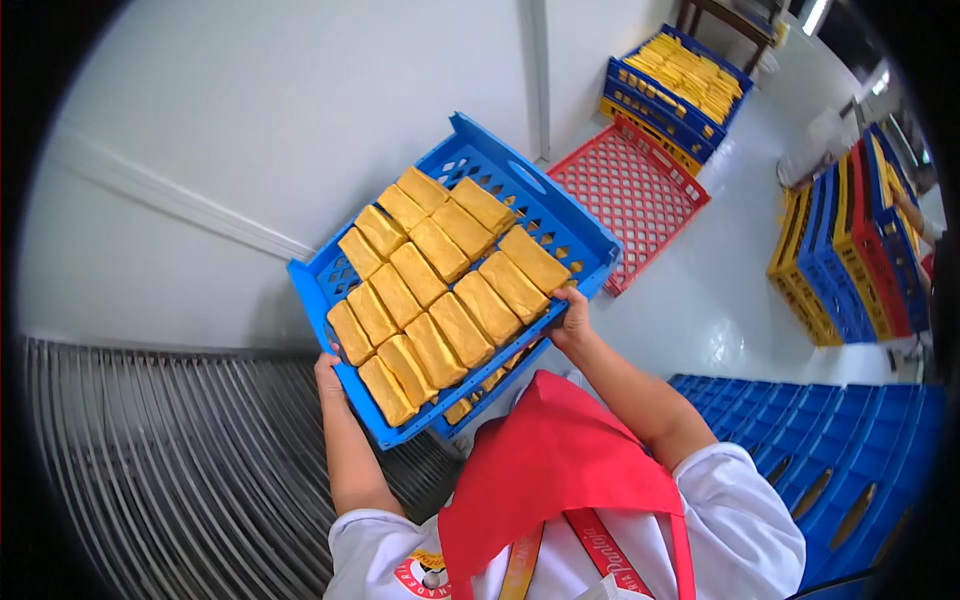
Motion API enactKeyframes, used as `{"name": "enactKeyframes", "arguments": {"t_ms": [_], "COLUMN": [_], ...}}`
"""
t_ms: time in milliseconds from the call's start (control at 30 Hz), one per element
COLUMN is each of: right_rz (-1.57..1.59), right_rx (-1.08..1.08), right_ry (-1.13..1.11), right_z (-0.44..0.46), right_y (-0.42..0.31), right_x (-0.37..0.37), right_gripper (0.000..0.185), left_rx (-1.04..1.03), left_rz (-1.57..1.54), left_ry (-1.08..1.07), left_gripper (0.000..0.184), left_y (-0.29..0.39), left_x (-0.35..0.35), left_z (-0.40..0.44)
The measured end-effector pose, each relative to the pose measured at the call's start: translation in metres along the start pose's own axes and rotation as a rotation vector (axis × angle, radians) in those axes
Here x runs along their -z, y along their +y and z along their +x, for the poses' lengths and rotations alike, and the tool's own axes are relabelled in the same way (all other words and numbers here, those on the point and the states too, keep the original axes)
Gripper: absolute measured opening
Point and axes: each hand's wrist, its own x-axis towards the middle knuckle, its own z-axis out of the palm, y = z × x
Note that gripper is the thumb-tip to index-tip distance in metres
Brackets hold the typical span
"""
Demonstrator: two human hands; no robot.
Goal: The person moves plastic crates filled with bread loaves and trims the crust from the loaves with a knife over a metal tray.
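Note:
A blue crate (455,140) with a lattice base is held up in front of me, tilted. Rows of yellow rectangular blocks (415,273) lie flat in it. My left hand (328,376) grips its near left corner, with the fingers partly hidden by the rim. At the right part of the near rim, my right hand (572,318) is closed on the edge. Beneath the held crate, another blue crate (505,392) with yellow pieces shows in part.
A red crate (630,200) lies on the floor ahead, beside stacked crates (610,90) with yellow pieces. More coloured crates (845,250) stand right, near a partly visible person. Blue crates (830,430) are at lower right, a metal rack (180,450) at left, a white wall (300,100) ahead.

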Motion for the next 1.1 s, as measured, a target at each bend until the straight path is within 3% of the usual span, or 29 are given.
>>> {"name": "enactKeyframes", "arguments": {"t_ms": [67,100,133,200,300,367,433,500,533,567,600,667,700,733,767,800,867,967,1033,1100], "right_rz": [-0.017,0.031,0.096,0.174,0.104,0.102,0.144,0.076,0.063,0.072,0.13,0.167,0.169,0.106,0.045,0.051,-0.468,-0.621,-0.613,-0.716], "right_rx": [-0.136,-0.152,-0.106,-0.032,-0.097,-0.142,-0.101,-0.079,-0.109,-0.118,-0.137,-0.169,-0.187,-0.152,-0.109,-0.113,-0.137,-0.183,-0.171,-0.177], "right_ry": [0.273,0.39,0.311,0.316,0.424,0.495,0.384,0.465,0.382,0.381,0.239,-0.003,-0.005,0.088,0.181,0.182,0.323,0.333,0.297,0.315], "right_z": [0.013,-0.024,0.037,0.075,0.053,0.046,0.093,0.078,0.069,0.058,0.047,0.027,0.024,0.025,0.029,0.032,0.034,0.033,0.038,0.039], "right_y": [0.018,0.024,0.055,0.061,0.038,0.059,0.055,0.049,0.043,0.039,0.034,0.027,0.029,0.036,0.045,0.055,0.071,0.077,0.081,0.084], "right_x": [0.011,0.043,0.006,-0.017,0.003,-0.006,-0.031,-0.036,-0.045,-0.046,-0.043,-0.022,-0.007,0.008,0.016,0.02,0.025,0.011,0.005,0.002], "right_gripper": [0.051,0.051,0.049,0.048,0.051,0.051,0.053,0.052,0.049,0.049,0.047,0.042,0.042,0.04,0.038,0.038,0.038,0.03,0.028,0.028], "left_rx": [-0.087,0.03,-0.057,-0.116,0.026,0.045,-0.079,-0.064,-0.074,-0.454,-0.85,-0.997,-0.894,-0.605,-0.49,-0.562,-0.632,-0.641,-0.969,-1.044], "left_rz": [0.217,0.226,0.246,0.165,0.158,0.303,0.312,0.44,0.448,1.018,1.585,1.676,1.649,1.58,1.882,1.962,2.036,2.119,2.163,2.208], "left_ry": [0.126,0.192,0.19,0.108,0.092,0.267,0.28,0.296,0.295,0.557,0.804,0.084,-0.132,-0.319,-0.499,-0.573,-0.656,-0.601,-0.665,-0.656], "left_gripper": [0.032,0.033,0.033,0.034,0.037,0.037,0.037,0.033,0.033,0.033,0.034,0.042,0.043,0.049,0.054,0.057,0.06,0.06,0.059,0.054], "left_y": [-0.005,-0.021,0.048,0.088,0.059,0.073,0.104,0.102,0.106,0.107,0.108,0.119,0.098,0.074,0.058,0.03,0.001,-0.015,-0.015,-0.032], "left_x": [0.032,0.041,0.027,0.004,-0.002,0.027,-0.009,-0.009,-0.023,-0.054,-0.086,-0.137,-0.138,-0.154,-0.182,-0.195,-0.208,-0.218,-0.222,-0.213], "left_z": [0.022,-0.032,0.003,0.008,-0.028,-0.024,0.014,0.007,0.004,-0.012,-0.029,-0.067,-0.069,-0.08,-0.099,-0.112,-0.119,-0.12,-0.123,-0.115]}}
